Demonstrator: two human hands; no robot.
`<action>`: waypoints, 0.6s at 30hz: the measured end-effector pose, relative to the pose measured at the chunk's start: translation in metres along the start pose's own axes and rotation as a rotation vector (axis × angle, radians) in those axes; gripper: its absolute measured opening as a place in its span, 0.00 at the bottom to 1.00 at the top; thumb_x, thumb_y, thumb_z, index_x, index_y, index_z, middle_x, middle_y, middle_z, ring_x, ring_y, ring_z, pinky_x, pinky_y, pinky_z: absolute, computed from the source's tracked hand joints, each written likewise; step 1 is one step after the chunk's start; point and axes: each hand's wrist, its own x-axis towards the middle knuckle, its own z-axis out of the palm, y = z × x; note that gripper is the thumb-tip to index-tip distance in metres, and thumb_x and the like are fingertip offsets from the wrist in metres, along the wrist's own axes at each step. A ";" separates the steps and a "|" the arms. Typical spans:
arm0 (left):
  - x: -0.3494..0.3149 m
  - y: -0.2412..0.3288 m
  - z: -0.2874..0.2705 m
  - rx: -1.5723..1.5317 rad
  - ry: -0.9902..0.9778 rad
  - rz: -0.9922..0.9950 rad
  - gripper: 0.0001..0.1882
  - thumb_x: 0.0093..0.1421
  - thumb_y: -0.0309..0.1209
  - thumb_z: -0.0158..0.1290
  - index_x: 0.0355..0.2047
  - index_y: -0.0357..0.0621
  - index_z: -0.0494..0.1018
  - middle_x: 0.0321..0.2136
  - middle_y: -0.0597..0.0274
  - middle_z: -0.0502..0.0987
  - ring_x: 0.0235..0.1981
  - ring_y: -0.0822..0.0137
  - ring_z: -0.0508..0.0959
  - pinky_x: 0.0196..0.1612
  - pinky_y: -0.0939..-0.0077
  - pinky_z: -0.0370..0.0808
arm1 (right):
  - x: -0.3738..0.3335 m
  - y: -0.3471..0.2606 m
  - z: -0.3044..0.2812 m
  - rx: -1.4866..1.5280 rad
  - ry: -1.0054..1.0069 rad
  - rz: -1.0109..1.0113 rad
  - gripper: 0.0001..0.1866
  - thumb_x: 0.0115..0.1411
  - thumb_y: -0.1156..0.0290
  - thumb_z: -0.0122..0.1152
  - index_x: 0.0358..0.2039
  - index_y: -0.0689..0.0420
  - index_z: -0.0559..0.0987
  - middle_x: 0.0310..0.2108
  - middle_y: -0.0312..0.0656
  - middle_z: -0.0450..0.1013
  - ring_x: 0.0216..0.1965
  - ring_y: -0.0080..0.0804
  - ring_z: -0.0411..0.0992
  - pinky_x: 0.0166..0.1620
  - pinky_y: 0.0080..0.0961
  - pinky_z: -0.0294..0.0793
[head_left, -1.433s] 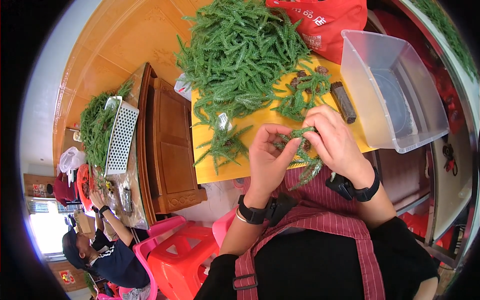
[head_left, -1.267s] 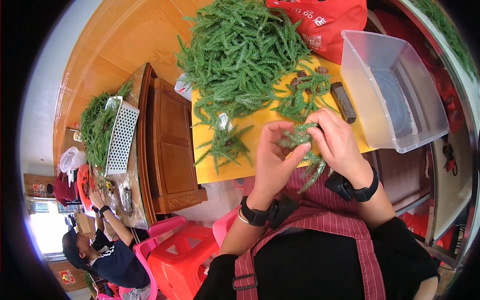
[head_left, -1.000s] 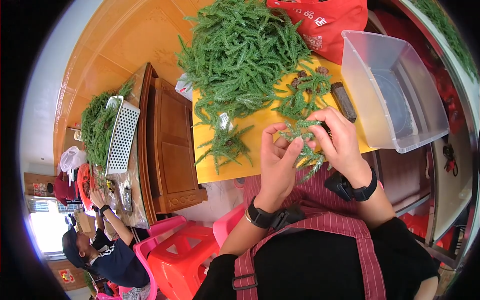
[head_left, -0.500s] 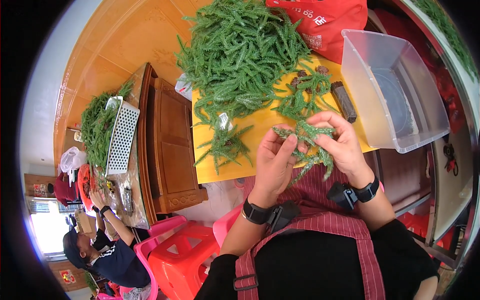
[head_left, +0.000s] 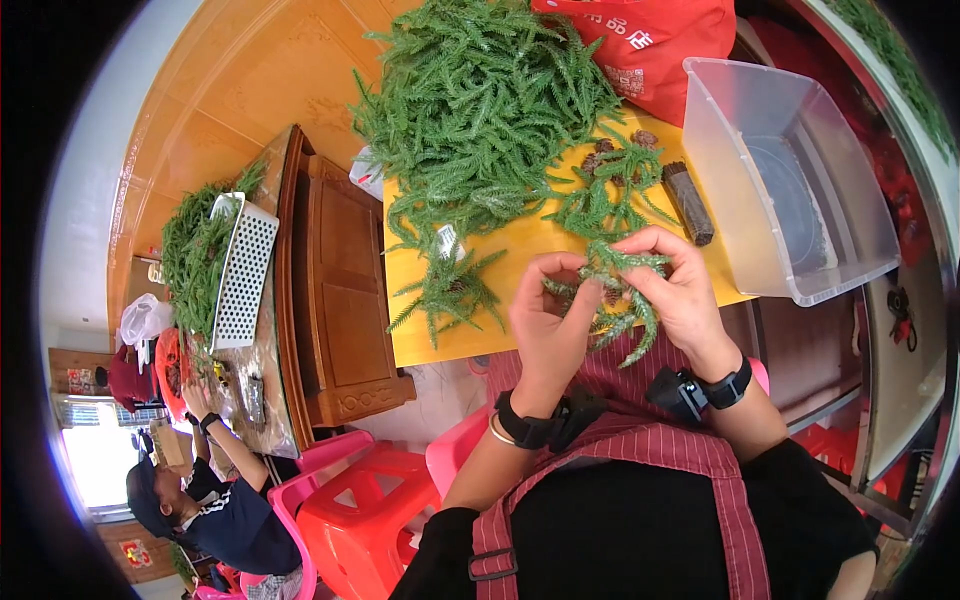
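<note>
Both hands pinch an artificial pine sprig (head_left: 622, 318) above the near edge of the yellow table (head_left: 520, 262). My left hand (head_left: 548, 322) holds it from the left, thumb and fingers pressed together near its centre. From the right, my right hand (head_left: 682, 298) grips an upper frond between thumb and fingers. Something brown shows amid the fronds, probably a pine cone, mostly hidden. Beyond my hands lie sprigs (head_left: 592, 208) with pine cones (head_left: 645, 138) by them. Left of my hands rests another green sprig (head_left: 450, 290) with a brown centre.
A big heap of green sprigs (head_left: 480, 110) covers the far table. Right are a dark brown bundle (head_left: 688, 203), a clear plastic bin (head_left: 745, 220) and a red bag (head_left: 660, 60). At left, a co-worker (head_left: 225, 510) sits by a white basket (head_left: 245, 275); a red stool (head_left: 365, 520) stands between us.
My left hand has shifted slightly and its fingers have curled in more around the sprig. The sprig has turned a little, its lower fronds swinging. My right hand stays nearly in place.
</note>
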 end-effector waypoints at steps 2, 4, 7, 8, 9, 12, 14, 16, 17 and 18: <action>0.001 -0.004 -0.001 -0.070 -0.005 -0.007 0.11 0.52 0.18 0.51 0.36 0.35 0.66 0.29 0.62 0.72 0.30 0.73 0.74 0.35 0.83 0.71 | 0.001 0.005 -0.002 -0.067 0.008 -0.064 0.07 0.50 0.81 0.53 0.32 0.61 0.73 0.32 0.35 0.71 0.35 0.19 0.67 0.41 0.17 0.66; 0.001 -0.006 -0.002 -0.138 -0.005 -0.012 0.10 0.53 0.19 0.51 0.36 0.34 0.67 0.29 0.61 0.73 0.29 0.72 0.76 0.33 0.84 0.71 | 0.002 0.007 -0.002 -0.133 0.010 -0.127 0.07 0.50 0.81 0.53 0.32 0.61 0.73 0.32 0.35 0.71 0.35 0.19 0.67 0.41 0.17 0.66; 0.003 -0.005 -0.002 -0.103 0.010 0.057 0.09 0.54 0.20 0.50 0.37 0.34 0.69 0.29 0.61 0.74 0.28 0.77 0.73 0.30 0.87 0.69 | 0.001 0.007 -0.001 -0.139 0.028 -0.126 0.07 0.49 0.82 0.53 0.31 0.61 0.73 0.31 0.34 0.71 0.35 0.18 0.67 0.41 0.17 0.66; 0.004 -0.002 -0.001 -0.140 0.005 0.027 0.08 0.54 0.20 0.51 0.36 0.35 0.70 0.29 0.61 0.74 0.26 0.77 0.73 0.27 0.88 0.69 | 0.001 0.007 -0.001 -0.133 0.013 -0.131 0.08 0.49 0.82 0.54 0.32 0.62 0.73 0.31 0.34 0.71 0.34 0.18 0.67 0.40 0.16 0.66; 0.004 -0.001 -0.001 -0.176 -0.001 -0.003 0.08 0.54 0.21 0.51 0.36 0.35 0.70 0.28 0.60 0.75 0.25 0.78 0.73 0.25 0.89 0.69 | 0.002 0.007 -0.003 -0.127 -0.001 -0.136 0.09 0.48 0.83 0.54 0.33 0.62 0.74 0.31 0.35 0.72 0.33 0.18 0.68 0.40 0.16 0.67; 0.003 0.000 -0.006 -0.233 -0.009 -0.138 0.09 0.54 0.21 0.51 0.36 0.35 0.70 0.26 0.60 0.75 0.22 0.78 0.73 0.20 0.91 0.66 | 0.004 0.012 -0.009 -0.149 -0.061 -0.127 0.09 0.48 0.82 0.57 0.33 0.62 0.74 0.30 0.33 0.72 0.33 0.17 0.67 0.39 0.15 0.67; 0.003 0.000 -0.004 -0.252 0.006 -0.141 0.09 0.54 0.20 0.51 0.36 0.35 0.70 0.25 0.60 0.75 0.21 0.79 0.73 0.18 0.92 0.65 | 0.005 0.011 -0.012 -0.105 -0.077 -0.089 0.09 0.48 0.82 0.58 0.32 0.62 0.74 0.29 0.33 0.71 0.32 0.16 0.67 0.38 0.14 0.67; 0.003 0.001 -0.001 -0.273 0.017 -0.144 0.09 0.54 0.20 0.51 0.36 0.35 0.70 0.24 0.61 0.75 0.20 0.79 0.73 0.16 0.92 0.63 | 0.005 0.009 -0.013 -0.062 -0.088 -0.053 0.09 0.48 0.81 0.59 0.32 0.61 0.73 0.28 0.33 0.71 0.32 0.15 0.67 0.37 0.14 0.66; 0.003 0.002 0.002 -0.305 0.016 -0.115 0.09 0.53 0.20 0.51 0.36 0.35 0.70 0.23 0.61 0.74 0.20 0.79 0.72 0.16 0.92 0.63 | 0.005 0.007 -0.012 -0.040 -0.089 -0.052 0.10 0.48 0.81 0.59 0.32 0.61 0.72 0.27 0.32 0.70 0.31 0.14 0.66 0.36 0.13 0.66; 0.002 0.003 0.002 -0.335 0.018 -0.085 0.09 0.53 0.20 0.51 0.36 0.35 0.70 0.22 0.61 0.74 0.20 0.78 0.72 0.16 0.92 0.63 | 0.005 0.006 -0.011 -0.017 -0.092 -0.049 0.10 0.48 0.81 0.60 0.33 0.61 0.72 0.25 0.31 0.70 0.30 0.13 0.66 0.35 0.12 0.65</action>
